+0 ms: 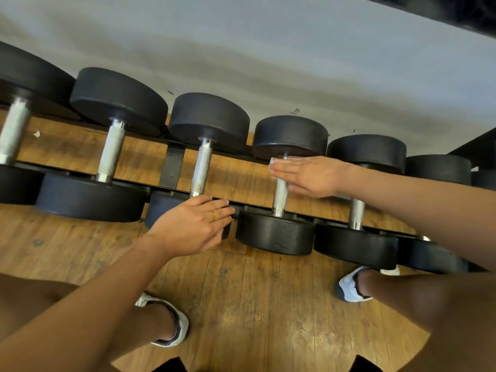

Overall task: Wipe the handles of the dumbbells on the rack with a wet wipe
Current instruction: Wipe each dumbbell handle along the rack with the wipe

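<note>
Several black dumbbells with silver knurled handles lie side by side on a low black rack (pixel 171 165). My right hand (pixel 308 174) lies flat, fingers straight, over the upper part of one dumbbell's handle (pixel 280 196), pressing a white wet wipe (pixel 273 161) against it; only the wipe's edges show around the fingers. My left hand (pixel 193 224) rests with straight fingers on the front weight head (pixel 161 208) of the dumbbell to the left, just below its handle (pixel 201 167). It holds nothing.
Wooden floor (pixel 241 304) lies under and in front of the rack. A grey wall (pixel 268 63) runs behind the dumbbells. My two feet in white shoes (pixel 174 326) stand close to the rack's front. A dark object fills the top right corner.
</note>
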